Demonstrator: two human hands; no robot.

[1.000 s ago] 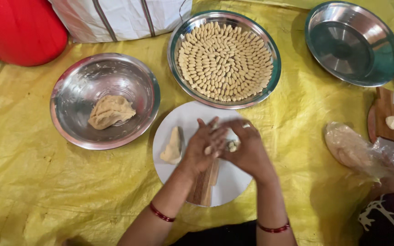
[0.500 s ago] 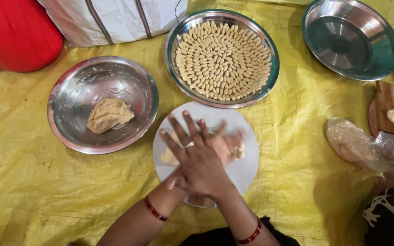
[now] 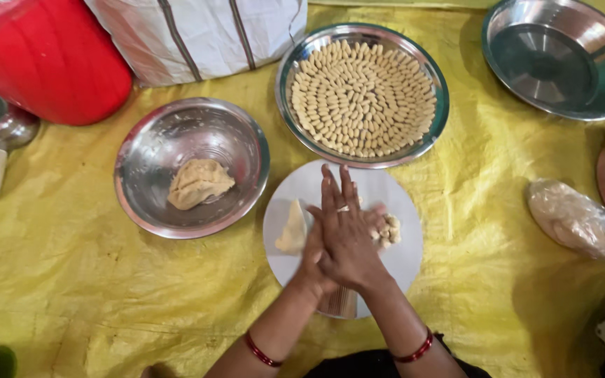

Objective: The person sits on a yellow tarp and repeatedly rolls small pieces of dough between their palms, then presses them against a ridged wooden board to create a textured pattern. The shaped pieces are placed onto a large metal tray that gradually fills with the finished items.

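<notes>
Two hands are seen pressed together, palm against palm, above a round white plate that lies on a yellow sheet. The right hand is laid on top with its fingers stretched flat and pointing away from the body; the left hand is mostly covered beneath it, so only its edge and wrist are shown. Whether anything is held between the palms cannot be told — nothing is visible there. A red bangle is worn on each wrist.

On the plate, a pale wedge of dough is placed just left of the hands, and a small cluster of dough pieces is found just to their right, close to the fingers. A ribbed wooden piece is partly hidden under the wrists at the plate's near edge.

Beyond the plate, a steel tray is filled with rows of small shaped dough pieces. To the left, a steel bowl is set with a lump of dough inside it. A second steel dish is seen at the upper right. A red container and a white striped bag are placed along the far edge, and a clear plastic bag lies at the right.
</notes>
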